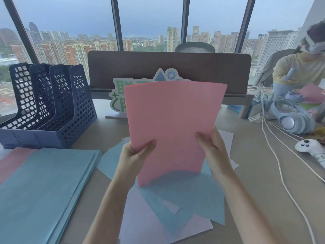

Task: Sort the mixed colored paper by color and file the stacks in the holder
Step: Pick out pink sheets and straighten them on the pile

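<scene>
I hold a pink paper stack (173, 120) upright over the desk, its lower edge resting on the loose sheets. My left hand (136, 154) grips its left edge, thumb in front. My right hand (213, 148) grips its right edge the same way. Under it lies a mixed pile of blue sheets (186, 196) and pale lilac sheets (140, 224). A tidy blue stack (44, 191) lies at the left, with a pink sheet (14, 161) showing beneath it. The dark blue file holder (49, 106) stands at the back left, its slots holding nothing.
A brown desk divider (168, 71) and a green-and-white sign (117, 97) stand behind the paper. To the right lie white cables (279, 166), blue headphones (290, 122) and a white controller (309, 147). Another person (299, 67) sits at the far right with coloured paper.
</scene>
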`<state>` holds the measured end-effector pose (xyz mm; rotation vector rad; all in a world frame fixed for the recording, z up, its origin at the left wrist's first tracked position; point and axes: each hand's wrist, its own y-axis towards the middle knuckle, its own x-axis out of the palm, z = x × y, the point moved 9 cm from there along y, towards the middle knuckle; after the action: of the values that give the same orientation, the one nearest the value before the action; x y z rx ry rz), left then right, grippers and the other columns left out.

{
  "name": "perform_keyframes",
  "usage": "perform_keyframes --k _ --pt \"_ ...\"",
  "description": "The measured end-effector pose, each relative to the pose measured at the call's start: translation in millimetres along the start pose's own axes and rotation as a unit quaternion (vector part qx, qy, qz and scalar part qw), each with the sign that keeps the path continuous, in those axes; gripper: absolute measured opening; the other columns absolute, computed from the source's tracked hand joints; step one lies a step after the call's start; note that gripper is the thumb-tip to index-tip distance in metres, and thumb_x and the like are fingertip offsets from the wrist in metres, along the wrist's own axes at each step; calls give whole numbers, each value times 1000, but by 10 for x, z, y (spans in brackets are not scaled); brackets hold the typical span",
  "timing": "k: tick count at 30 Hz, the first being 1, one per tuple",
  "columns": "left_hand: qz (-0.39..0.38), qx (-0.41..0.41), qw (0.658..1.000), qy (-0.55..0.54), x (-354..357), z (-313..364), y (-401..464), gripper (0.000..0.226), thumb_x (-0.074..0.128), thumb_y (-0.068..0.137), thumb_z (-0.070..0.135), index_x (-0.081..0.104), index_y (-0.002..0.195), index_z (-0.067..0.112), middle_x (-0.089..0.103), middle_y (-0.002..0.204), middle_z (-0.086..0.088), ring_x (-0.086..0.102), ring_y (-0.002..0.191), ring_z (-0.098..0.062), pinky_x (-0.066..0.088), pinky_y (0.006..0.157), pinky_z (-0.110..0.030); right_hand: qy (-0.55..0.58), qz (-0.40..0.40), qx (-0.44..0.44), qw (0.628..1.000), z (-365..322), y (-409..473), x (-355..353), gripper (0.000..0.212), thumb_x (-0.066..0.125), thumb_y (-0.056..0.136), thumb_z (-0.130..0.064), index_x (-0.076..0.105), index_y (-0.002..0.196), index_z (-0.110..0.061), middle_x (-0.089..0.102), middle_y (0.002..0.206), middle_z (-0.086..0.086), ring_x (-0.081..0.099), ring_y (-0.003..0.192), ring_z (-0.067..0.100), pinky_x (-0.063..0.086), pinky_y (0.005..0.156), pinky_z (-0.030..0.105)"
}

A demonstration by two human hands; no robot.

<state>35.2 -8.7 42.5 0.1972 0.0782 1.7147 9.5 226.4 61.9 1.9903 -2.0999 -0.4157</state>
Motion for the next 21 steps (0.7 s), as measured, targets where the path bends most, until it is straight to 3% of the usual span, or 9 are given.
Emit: perform_keyframes --k 3,5,7,10,13,16,19,21 --pt "-2 -30 999 26 -12 -184 -14 17 73 78 31 78 91 21 75 103 -14 69 102 -34 52 94 -58 -54 -25 36 998 207 -67 79 31 48 104 -12 60 124 -33 71 116 -13 64 112 7 45 108 45" --pt "7 -29 999 43 -63 -201 17 7 74 84 24 78 88 20 76 97 -10 71 95 -31 54 90 -53 -84 -27 42 995 245 -64 86 26 49 102 -20 61 118 -36 71 112 -15 65 109 7 47 105 49" --pt "17 -26 998 58 -140 -161 42 11 69 92 14 76 84 18 76 88 -4 71 84 -24 55 84 -47 -111 -32 35 993 202 -35 108 26 48 99 -23 62 116 -37 71 111 -15 66 107 10 49 101 50" --pt "7 -16 999 52 -247 -43 37 13 64 94 13 76 94 17 76 97 -8 72 95 -28 54 89 -50 -148 -45 17 988 90 -10 186 29 48 100 -17 63 113 -39 72 105 -17 67 100 10 53 94 44" --pt "6 -9 999 45 -414 63 -29 14 65 89 19 75 97 13 75 100 -9 71 95 -28 53 92 -54 -162 -70 18 984 -10 -21 328 25 51 96 -21 65 107 -37 72 99 -12 68 95 15 55 89 43" --pt "13 -22 999 35 -622 110 -128 13 65 92 10 75 100 10 75 103 -11 71 94 -25 53 93 -52 -139 -111 30 984 -27 -48 550 27 50 92 -19 68 105 -34 73 101 -6 68 98 22 55 91 46" --pt "-4 -57 998 32 -848 122 -293 18 60 97 11 72 110 10 74 108 -12 71 99 -27 53 93 -47 -132 -97 18 986 -85 -84 776 19 53 92 -13 69 95 -23 69 84 -7 63 76 17 48 68 35" --pt "2 -69 997 18 -1033 149 -426 21 57 98 13 70 114 11 75 108 -10 71 95 -24 56 85 -40 -99 -64 30 993 -90 -113 915 10 55 91 -15 64 86 -13 57 73 -3 51 67 16 38 62 32"
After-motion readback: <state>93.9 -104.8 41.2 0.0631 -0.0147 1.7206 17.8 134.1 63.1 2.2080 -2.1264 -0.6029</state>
